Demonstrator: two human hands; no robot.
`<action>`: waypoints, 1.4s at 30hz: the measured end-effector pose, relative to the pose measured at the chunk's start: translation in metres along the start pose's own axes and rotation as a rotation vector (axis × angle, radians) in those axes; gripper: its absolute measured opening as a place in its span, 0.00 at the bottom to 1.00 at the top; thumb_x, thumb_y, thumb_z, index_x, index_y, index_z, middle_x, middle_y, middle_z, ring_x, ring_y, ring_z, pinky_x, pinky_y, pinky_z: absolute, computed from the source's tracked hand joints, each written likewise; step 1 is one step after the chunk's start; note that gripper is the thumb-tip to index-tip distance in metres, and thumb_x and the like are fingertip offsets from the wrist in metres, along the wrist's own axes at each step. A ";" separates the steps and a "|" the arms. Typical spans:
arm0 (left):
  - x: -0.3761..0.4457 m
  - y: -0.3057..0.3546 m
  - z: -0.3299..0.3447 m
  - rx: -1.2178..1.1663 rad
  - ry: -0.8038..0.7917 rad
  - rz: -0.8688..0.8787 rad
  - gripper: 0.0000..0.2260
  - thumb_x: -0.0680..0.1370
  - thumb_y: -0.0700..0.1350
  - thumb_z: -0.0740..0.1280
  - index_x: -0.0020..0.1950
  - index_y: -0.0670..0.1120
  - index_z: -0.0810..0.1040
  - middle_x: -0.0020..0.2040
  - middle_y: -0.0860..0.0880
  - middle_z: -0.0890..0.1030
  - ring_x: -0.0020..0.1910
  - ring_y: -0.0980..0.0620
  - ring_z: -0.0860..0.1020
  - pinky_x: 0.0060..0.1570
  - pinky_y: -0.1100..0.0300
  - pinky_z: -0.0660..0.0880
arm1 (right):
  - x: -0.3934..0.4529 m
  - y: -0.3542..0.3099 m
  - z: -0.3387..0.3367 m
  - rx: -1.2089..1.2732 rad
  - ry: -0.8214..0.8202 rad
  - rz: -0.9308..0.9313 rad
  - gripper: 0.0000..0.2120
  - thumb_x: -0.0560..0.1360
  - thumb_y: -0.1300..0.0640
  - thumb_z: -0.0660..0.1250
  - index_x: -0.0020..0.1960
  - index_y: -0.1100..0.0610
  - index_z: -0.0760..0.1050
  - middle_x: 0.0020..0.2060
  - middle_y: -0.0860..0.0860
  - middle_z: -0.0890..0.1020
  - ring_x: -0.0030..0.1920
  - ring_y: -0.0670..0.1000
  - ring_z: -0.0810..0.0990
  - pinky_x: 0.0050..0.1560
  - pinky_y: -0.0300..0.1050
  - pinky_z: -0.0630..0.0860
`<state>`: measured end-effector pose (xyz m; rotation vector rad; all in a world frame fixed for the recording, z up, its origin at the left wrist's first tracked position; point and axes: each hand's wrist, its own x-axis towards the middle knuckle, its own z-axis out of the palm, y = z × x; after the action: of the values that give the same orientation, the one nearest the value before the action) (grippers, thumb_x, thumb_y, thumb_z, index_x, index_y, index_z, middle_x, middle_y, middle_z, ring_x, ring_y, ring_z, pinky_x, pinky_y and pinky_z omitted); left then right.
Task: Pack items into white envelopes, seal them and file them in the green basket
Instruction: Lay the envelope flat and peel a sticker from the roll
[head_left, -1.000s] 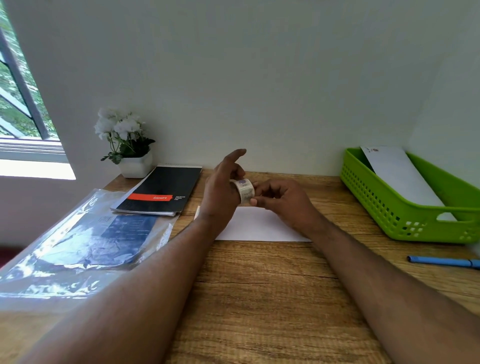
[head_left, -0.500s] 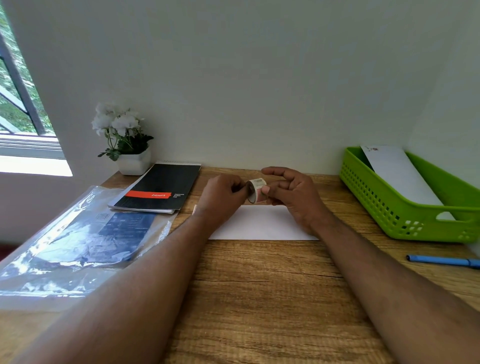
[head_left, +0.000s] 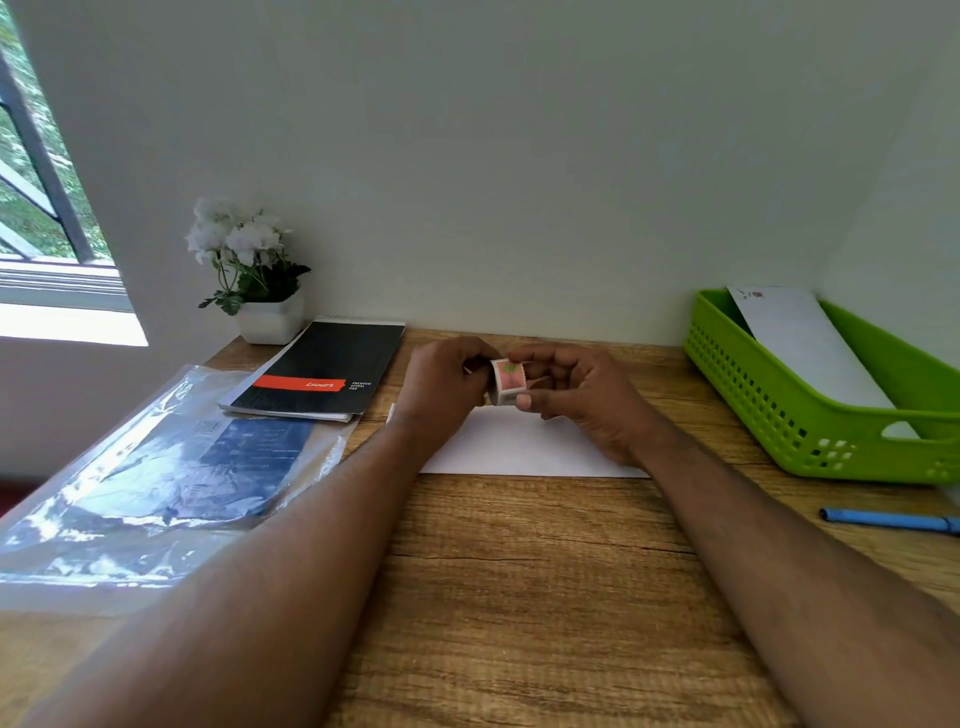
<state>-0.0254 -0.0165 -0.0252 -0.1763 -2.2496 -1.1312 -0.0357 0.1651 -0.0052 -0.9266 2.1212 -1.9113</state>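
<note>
Nearest lies grainy wooden worktop (head_left: 519, 597). Beyond it, directly under both hands, a smooth white envelope (head_left: 519, 449) lies flat, long axis left-right, about equally near either hand. The left hand (head_left: 441, 384) and right hand (head_left: 576, 395) both pinch a small patterned tape roll (head_left: 508, 382) just above it. Far right, the perforated plastic green basket (head_left: 779, 395) holds another envelope (head_left: 810, 348).

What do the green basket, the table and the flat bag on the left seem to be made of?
Green basket: looks like moulded plastic, slightly glossy, with rows of regular holes in its wall.
Table: wood or a wood-look laminate, matt, with grain lines and cracks; which one cannot be told.
Flat bag: thin clear plastic film, shiny and wrinkled, with bright glare.
</note>
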 end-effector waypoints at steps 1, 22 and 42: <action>0.000 0.000 0.000 -0.006 -0.022 -0.029 0.07 0.73 0.35 0.70 0.46 0.44 0.85 0.34 0.52 0.82 0.29 0.53 0.80 0.29 0.61 0.78 | 0.000 0.000 0.001 -0.005 0.003 -0.003 0.19 0.68 0.70 0.74 0.54 0.52 0.80 0.44 0.49 0.86 0.43 0.46 0.82 0.38 0.40 0.76; 0.001 0.002 -0.001 0.279 -0.092 0.139 0.06 0.75 0.43 0.69 0.50 0.46 0.84 0.43 0.50 0.84 0.38 0.54 0.79 0.34 0.60 0.75 | 0.002 0.003 -0.001 -0.045 0.118 -0.099 0.16 0.67 0.71 0.73 0.54 0.63 0.80 0.45 0.56 0.84 0.41 0.43 0.83 0.38 0.32 0.77; -0.002 0.008 -0.005 0.151 0.069 0.354 0.06 0.72 0.32 0.71 0.47 0.38 0.83 0.44 0.43 0.84 0.40 0.49 0.82 0.38 0.58 0.80 | 0.004 0.012 0.003 -0.368 0.177 -0.184 0.10 0.68 0.63 0.76 0.47 0.57 0.80 0.42 0.46 0.82 0.36 0.41 0.78 0.37 0.33 0.74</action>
<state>-0.0181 -0.0146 -0.0185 -0.4470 -2.1247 -0.7662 -0.0414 0.1605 -0.0160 -1.0857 2.6382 -1.7697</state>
